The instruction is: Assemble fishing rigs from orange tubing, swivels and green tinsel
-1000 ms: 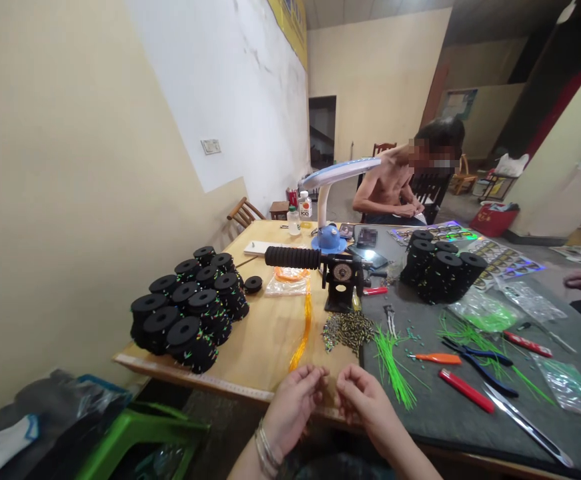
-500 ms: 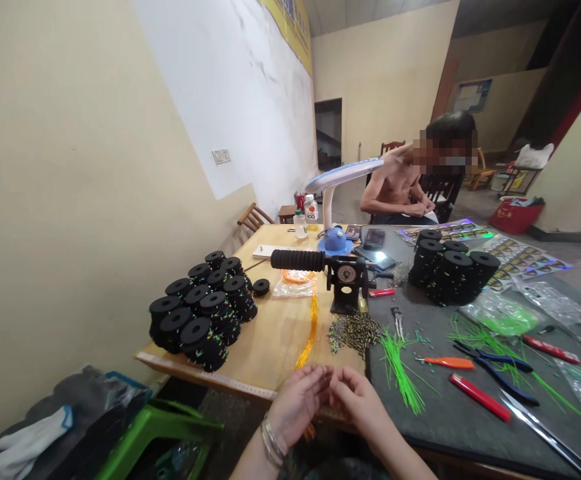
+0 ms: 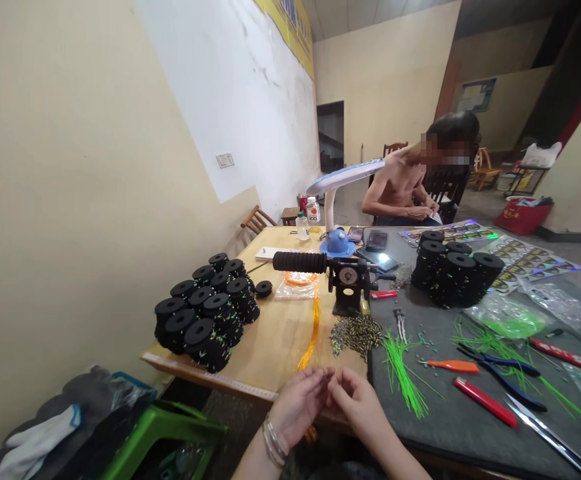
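Note:
My left hand (image 3: 297, 405), with bracelets at the wrist, meets my right hand (image 3: 359, 403) at the table's front edge. The fingertips of both are pinched together; whatever lies between them is too small or hidden to make out. A bundle of orange strands (image 3: 311, 340) runs across the table to just behind my left fingers, and some orange shows below my hands. Beyond my fingers lies a heap of small dark and metallic pieces (image 3: 363, 335). Behind it stands a black hand-cranked winder (image 3: 346, 290) carrying a row of black foam discs (image 3: 299, 262).
Stacked black foam spools (image 3: 201, 331) stand left, more spools (image 3: 457, 270) right. On the grey mat lie green strands (image 3: 405, 380), an orange-handled tool (image 3: 453, 366), blue-handled pliers (image 3: 510, 380) and a red-handled tool (image 3: 485, 401). A desk lamp (image 3: 337, 243) stands behind; a person (image 3: 403, 187) sits opposite.
The view has shifted slightly, so the scene sits a little further right. My hands stay pinched together, with only slight finger movement.

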A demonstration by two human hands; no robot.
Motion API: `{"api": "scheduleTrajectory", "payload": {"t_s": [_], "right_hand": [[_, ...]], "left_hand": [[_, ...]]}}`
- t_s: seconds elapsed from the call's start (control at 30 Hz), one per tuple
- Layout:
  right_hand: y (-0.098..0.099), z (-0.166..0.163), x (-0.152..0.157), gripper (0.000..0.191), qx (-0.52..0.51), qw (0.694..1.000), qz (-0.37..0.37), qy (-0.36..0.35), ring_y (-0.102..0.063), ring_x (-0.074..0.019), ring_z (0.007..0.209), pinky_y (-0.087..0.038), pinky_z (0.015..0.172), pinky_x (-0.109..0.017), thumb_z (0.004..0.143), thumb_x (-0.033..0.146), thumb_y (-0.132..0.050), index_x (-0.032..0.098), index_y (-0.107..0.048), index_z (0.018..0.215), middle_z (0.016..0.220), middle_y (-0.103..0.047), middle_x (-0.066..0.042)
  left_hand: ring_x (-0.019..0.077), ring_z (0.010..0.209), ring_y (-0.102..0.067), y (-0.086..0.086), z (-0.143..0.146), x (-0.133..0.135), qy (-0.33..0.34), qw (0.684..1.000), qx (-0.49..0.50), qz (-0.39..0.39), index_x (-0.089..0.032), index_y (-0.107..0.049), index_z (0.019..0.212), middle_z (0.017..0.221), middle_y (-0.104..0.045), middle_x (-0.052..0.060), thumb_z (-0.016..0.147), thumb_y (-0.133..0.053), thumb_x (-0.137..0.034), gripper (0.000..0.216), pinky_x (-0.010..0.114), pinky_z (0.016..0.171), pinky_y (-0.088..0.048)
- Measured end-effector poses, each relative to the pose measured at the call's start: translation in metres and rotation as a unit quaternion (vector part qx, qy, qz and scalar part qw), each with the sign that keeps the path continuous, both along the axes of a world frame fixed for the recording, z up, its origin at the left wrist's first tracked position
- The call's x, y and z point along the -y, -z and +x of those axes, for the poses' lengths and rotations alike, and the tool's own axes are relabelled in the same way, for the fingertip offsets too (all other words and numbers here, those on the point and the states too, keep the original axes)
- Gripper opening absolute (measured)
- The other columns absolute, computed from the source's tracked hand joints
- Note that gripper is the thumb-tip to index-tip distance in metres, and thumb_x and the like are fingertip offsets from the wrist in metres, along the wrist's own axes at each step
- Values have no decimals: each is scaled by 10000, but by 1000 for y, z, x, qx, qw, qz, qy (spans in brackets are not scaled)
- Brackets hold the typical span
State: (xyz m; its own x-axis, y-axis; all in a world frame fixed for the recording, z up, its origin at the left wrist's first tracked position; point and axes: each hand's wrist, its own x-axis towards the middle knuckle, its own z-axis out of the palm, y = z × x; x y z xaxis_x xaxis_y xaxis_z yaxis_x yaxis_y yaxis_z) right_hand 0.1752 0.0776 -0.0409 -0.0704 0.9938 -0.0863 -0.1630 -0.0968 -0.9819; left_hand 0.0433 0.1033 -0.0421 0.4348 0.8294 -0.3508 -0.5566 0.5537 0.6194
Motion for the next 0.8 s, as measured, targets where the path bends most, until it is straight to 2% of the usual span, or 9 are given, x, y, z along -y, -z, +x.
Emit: {"api": "scheduleTrajectory", "payload": {"t_s": [0.2, 0.53, 0.8], "right_hand": [[0, 0, -1, 367, 6, 1000, 5, 0, -495, -126, 530, -396, 555, -243, 723, 505, -640, 198, -462, 631, 540, -547, 28], [5, 1, -2, 319, 24, 999, 21, -2, -487, -122, 532, -383, 551, -243, 767, 452, -602, 196, -459, 643, 554, -543, 28], [5, -1, -3, 337, 18, 1000, 12, 0, -496, -124, 531, -390, 547, -239, 739, 473, -625, 196, -463, 637, 541, -548, 28]], "left_hand": [[151, 741, -635, -1, 1, 1, 1, 1000, 4, 6, -103, -693, 791, 808, -700, 67, 690, -802, -232, 196, 255, 657, -471], [163, 770, -635, 1, 1, 0, -4, 1000, 5, 5, -94, -696, 796, 835, -705, 85, 713, -782, -221, 174, 263, 672, -465], [152, 725, -622, 0, 2, 1, -3, 1000, 4, 9, -89, -690, 788, 801, -692, 76, 691, -800, -237, 208, 257, 645, -448]]}}
